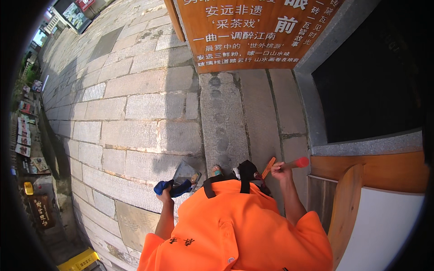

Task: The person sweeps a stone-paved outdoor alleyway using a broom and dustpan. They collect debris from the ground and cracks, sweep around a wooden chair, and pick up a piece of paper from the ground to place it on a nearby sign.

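Stick, red-ended, is in the right grip, fingers closed round it, out to the person's right above the paving. It looks light, stiff and smooth, so perhaps slippery; the shaft, clear of the red end, seems the place to hold. The left grip is closed on a blue cloth, probably soft and best bunched; whether it also has the grey pan, I cannot tell.
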`<action>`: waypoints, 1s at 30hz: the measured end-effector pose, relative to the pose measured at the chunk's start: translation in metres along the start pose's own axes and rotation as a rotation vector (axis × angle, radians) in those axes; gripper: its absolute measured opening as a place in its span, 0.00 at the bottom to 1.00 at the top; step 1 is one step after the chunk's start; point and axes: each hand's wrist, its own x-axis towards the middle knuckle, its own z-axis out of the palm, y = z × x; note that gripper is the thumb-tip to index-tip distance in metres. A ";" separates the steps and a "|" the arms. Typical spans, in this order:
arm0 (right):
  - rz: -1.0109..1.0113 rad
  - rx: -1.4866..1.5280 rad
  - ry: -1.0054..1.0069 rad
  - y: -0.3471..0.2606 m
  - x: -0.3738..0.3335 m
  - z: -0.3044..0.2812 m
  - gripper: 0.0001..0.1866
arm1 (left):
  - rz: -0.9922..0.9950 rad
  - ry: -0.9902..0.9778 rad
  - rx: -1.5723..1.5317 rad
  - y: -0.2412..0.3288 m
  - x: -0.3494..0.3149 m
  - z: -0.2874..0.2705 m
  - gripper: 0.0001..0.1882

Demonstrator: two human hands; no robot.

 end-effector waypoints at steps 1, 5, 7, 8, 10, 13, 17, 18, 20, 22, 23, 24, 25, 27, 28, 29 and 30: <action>0.034 -0.008 -0.027 0.014 0.002 0.023 0.08 | -0.026 0.030 -0.013 0.004 0.004 -0.002 0.12; 0.277 -0.137 -0.080 0.029 0.027 0.081 0.11 | -0.032 0.073 -0.015 -0.002 0.028 -0.010 0.13; 0.329 -0.179 -0.162 0.041 0.037 0.116 0.11 | 0.015 0.075 -0.031 0.005 0.037 -0.002 0.13; 0.363 -0.201 -0.202 0.049 0.042 0.136 0.12 | -0.035 0.148 -0.072 0.008 0.037 0.004 0.15; 0.434 -0.296 -0.228 0.066 0.066 0.176 0.11 | -0.097 0.246 -0.124 0.012 0.042 0.011 0.16; 0.480 -0.411 -0.200 0.089 0.103 0.228 0.08 | -0.223 0.437 -0.212 0.045 0.032 0.039 0.20; 0.568 -0.528 -0.204 0.097 0.156 0.292 0.06 | -0.219 0.687 -0.134 0.070 0.052 0.056 0.23; 0.573 -0.550 -0.151 0.100 0.167 0.311 0.05 | -0.215 0.747 -0.232 0.075 0.051 0.062 0.24; 0.633 -0.604 -0.154 0.102 0.191 0.342 0.05 | -0.236 0.850 -0.267 0.088 0.046 0.073 0.25; 0.688 -0.634 -0.137 0.100 0.214 0.367 0.06 | -0.266 0.872 -0.315 0.100 0.041 0.086 0.26; 0.724 -0.646 -0.120 0.101 0.225 0.379 0.06 | -0.263 0.875 -0.341 0.106 0.038 0.092 0.27; 0.746 -0.646 -0.100 0.101 0.234 0.391 0.07 | -0.260 0.864 -0.357 0.113 0.038 0.100 0.27; 0.768 -0.673 -0.093 0.106 0.241 0.400 0.07 | -0.265 0.864 -0.371 0.113 0.031 0.106 0.28; 0.786 -0.713 -0.085 0.115 0.251 0.414 0.09 | -0.318 0.986 -0.387 0.095 0.044 0.120 0.31; 0.811 -0.717 -0.073 0.121 0.258 0.418 0.10 | -0.347 1.029 -0.408 0.105 0.039 0.130 0.32; 0.808 -0.727 -0.057 0.127 0.264 0.421 0.09 | -0.374 1.069 -0.428 0.112 0.041 0.138 0.32; 0.836 -0.746 -0.030 0.141 0.267 0.423 0.08 | -0.342 1.014 -0.440 0.076 0.041 0.120 0.35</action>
